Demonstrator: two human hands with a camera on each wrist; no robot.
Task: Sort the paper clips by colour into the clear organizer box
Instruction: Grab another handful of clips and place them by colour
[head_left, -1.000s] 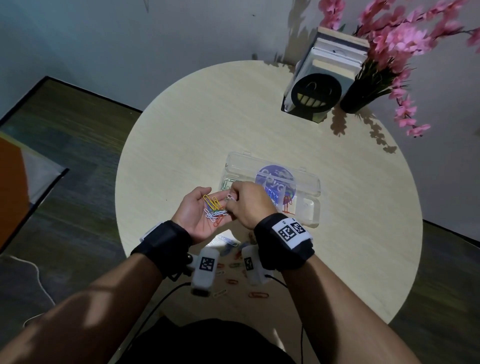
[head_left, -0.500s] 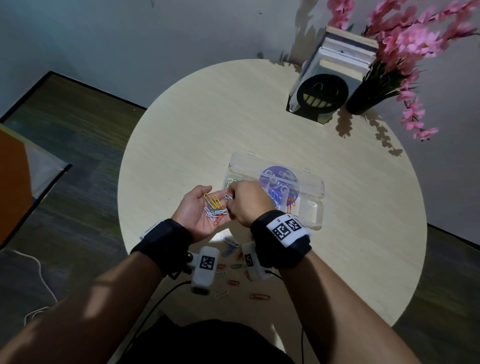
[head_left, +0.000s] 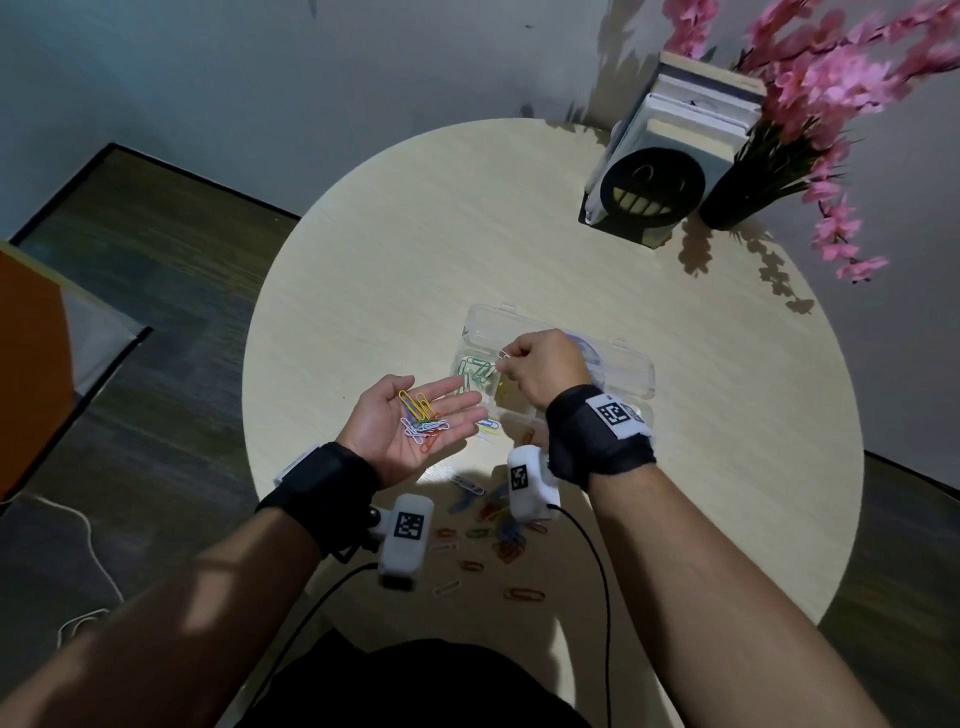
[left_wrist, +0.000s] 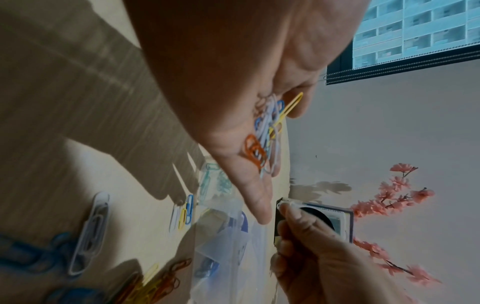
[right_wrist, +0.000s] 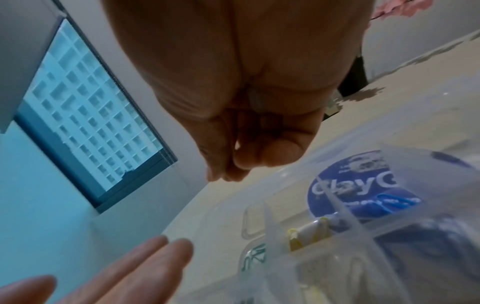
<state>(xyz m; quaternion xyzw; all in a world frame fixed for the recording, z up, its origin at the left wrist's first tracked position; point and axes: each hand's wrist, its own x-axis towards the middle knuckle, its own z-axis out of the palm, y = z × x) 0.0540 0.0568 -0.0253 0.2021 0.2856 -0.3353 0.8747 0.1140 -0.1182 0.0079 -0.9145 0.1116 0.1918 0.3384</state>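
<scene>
Round table (head_left: 363, 270) — right grip (head_left: 540, 366) pinching white clip (head_left: 503, 354) upright over organizer box (head_left: 631, 374); left grip (head_left: 410, 426) flat.

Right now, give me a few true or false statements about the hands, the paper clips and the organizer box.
1. The left hand lies palm up with mixed paper clips on it. True.
2. The right hand is flat on the table. False: it is raised over the clear organizer box, fingers pinching a white paper clip.
3. The box's left compartment holds green clips. True.
4. No clips remain on the table. False: loose clips lie near the wrists.
5. The box is closed. False: its lid is open.
</scene>
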